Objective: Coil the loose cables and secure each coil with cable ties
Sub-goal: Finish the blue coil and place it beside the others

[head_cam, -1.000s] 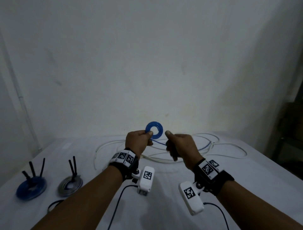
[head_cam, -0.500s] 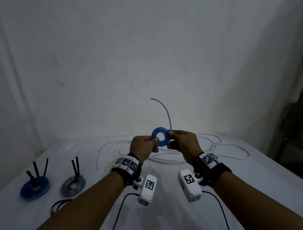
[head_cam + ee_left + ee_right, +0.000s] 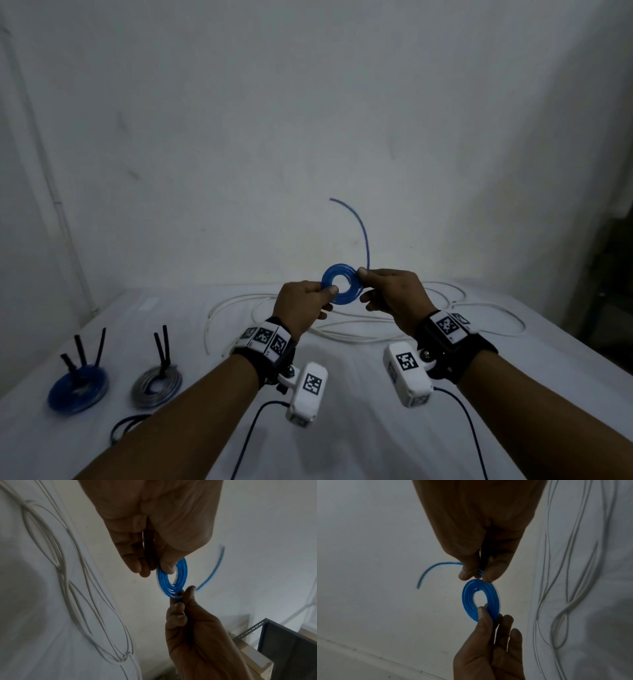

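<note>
black wristbands with checkered tags, white corded cameras.

Left hand, right hand raised, fingertips pinched.

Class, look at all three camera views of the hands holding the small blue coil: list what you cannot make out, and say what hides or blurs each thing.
- Head view: where the left hand pinches the small blue cable coil, its fingers cover the rim.
- Right wrist view: the right hand hides where the loose blue tail joins the coil.
- Left wrist view: the tail's tip is motion-blurred.
- Head view: the fastenings of the black cable ties on the tied blue coil are too small and dim.
</note>
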